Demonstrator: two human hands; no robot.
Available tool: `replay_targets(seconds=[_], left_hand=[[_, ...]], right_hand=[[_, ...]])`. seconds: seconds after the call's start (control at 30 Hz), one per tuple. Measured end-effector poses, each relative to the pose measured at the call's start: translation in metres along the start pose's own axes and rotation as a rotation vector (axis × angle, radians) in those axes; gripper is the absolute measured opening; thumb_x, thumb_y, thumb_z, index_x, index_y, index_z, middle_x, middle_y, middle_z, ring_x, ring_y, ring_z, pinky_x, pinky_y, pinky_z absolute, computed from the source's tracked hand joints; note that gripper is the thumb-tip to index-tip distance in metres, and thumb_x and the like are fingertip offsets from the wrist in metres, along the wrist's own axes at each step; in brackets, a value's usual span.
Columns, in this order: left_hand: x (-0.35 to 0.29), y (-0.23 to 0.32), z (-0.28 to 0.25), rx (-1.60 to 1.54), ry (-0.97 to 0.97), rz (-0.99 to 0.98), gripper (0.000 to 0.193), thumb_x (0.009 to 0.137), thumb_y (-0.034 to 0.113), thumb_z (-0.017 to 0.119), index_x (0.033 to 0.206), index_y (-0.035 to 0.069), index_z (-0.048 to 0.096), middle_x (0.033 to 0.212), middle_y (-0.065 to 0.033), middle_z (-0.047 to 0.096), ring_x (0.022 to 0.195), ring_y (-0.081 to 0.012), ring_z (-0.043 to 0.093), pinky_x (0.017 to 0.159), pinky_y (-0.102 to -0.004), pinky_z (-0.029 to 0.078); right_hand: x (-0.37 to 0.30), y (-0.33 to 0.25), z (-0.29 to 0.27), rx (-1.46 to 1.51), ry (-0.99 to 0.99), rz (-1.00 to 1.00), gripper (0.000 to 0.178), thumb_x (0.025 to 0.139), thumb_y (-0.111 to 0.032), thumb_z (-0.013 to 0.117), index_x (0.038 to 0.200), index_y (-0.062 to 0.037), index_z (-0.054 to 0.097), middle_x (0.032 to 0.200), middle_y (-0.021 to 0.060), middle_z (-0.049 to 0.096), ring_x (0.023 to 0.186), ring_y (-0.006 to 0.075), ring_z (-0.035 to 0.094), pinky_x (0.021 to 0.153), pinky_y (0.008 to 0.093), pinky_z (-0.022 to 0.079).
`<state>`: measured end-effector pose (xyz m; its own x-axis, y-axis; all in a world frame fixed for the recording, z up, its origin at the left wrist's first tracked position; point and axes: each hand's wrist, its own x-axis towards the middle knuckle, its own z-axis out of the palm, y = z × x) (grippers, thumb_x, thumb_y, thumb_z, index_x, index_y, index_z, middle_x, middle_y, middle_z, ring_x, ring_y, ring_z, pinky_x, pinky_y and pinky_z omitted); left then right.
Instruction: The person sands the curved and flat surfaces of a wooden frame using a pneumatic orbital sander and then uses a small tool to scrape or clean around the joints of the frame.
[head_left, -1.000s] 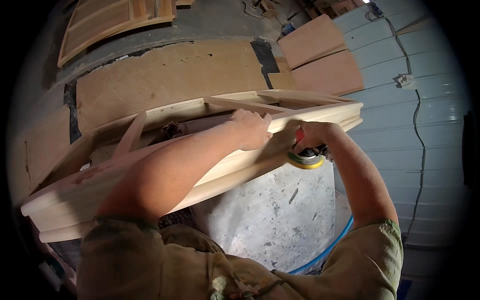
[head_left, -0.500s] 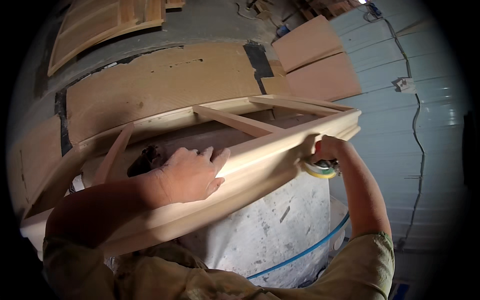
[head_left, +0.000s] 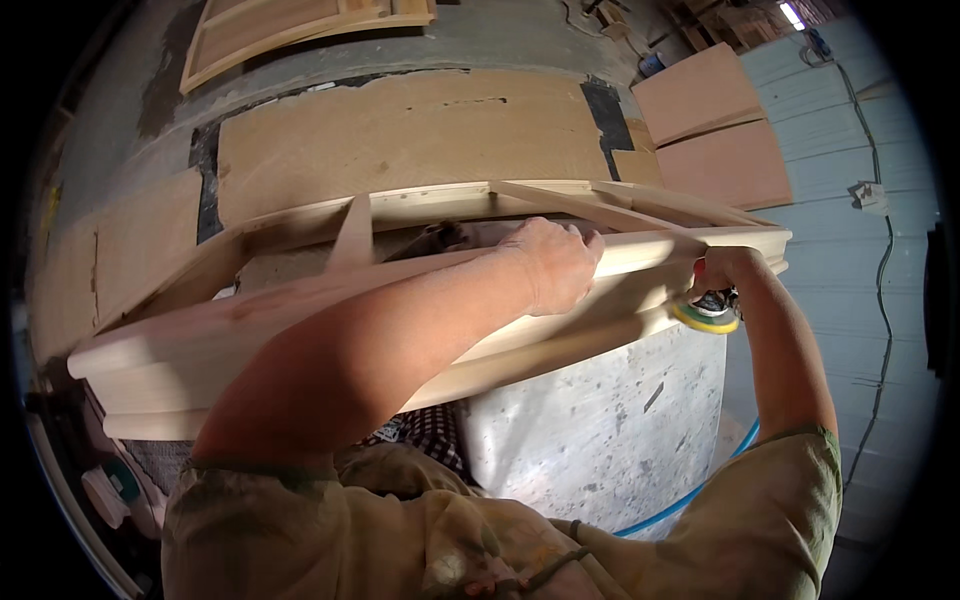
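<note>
A long pale wooden frame [head_left: 190, 365] with crossbars lies across in front of me, its moulded side facing me. My left hand [head_left: 555, 265] is closed over the top edge of that side, right of the middle, with fingertips partly hidden behind the wood. Near the frame's right end, my right hand [head_left: 728, 268] grips a round power sander [head_left: 708, 318] with a yellow-and-green rim. The sander is close against the moulded side; whether its pad touches the wood I cannot tell. Its upper part is mostly hidden by the hand.
Below the frame stands a pale speckled slab [head_left: 600, 420]. A blue hose [head_left: 665, 512] curves past its lower right. Brown sheets [head_left: 400, 145] lie on the floor beyond, with another wooden panel [head_left: 300, 35] at the far left. Pinkish boards [head_left: 715, 135] stand by a light-blue wall [head_left: 820, 290].
My left hand has slid to the right along the frame, from lying with fingers spread to curling over the edge. My right hand keeps the sander near the right end. The view has shifted.
</note>
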<state>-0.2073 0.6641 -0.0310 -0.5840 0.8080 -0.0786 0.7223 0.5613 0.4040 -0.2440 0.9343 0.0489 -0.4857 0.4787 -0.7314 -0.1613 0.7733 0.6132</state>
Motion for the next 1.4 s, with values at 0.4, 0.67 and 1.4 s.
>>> replay_targets(seconds=[0.4,0.67,1.4], left_hand=[[-0.33,-0.122,-0.046,-0.066,-0.166,-0.339,0.052,0.084,0.037,0.06,0.123,0.005,0.047,0.105,-0.0164,0.061,0.094,-0.0336,0.059,0.078,-0.0435,0.046],[-0.382,-0.136,-0.03,0.05,0.127,-0.296,0.053,0.085,0.041,0.059,0.122,0.004,0.05,0.091,-0.0161,0.064,0.079,-0.0339,0.061,0.07,-0.0415,0.048],[-0.464,-0.17,-0.032,0.096,0.036,-0.285,0.046,0.085,0.043,0.058,0.11,0.005,0.051,0.08,-0.0146,0.062,0.076,-0.0329,0.06,0.068,-0.0419,0.047]], right_hand=[[-0.245,-0.302,-0.056,0.33,0.061,-0.744,0.081,0.069,-0.042,0.073,0.127,0.0021,0.036,0.106,0.022,0.057,0.096,0.0327,0.06,0.085,0.0388,0.05],[-0.244,-0.31,0.057,0.599,0.906,-0.707,0.072,0.07,-0.03,0.075,0.124,0.001,0.038,0.111,0.0195,0.048,0.089,0.0346,0.06,0.072,0.0394,0.054],[-0.222,-0.304,-0.06,0.133,0.083,-0.291,0.067,0.056,-0.051,0.075,0.102,-0.0044,0.064,0.093,0.0123,0.066,0.082,0.0223,0.062,0.073,0.0316,0.047]])
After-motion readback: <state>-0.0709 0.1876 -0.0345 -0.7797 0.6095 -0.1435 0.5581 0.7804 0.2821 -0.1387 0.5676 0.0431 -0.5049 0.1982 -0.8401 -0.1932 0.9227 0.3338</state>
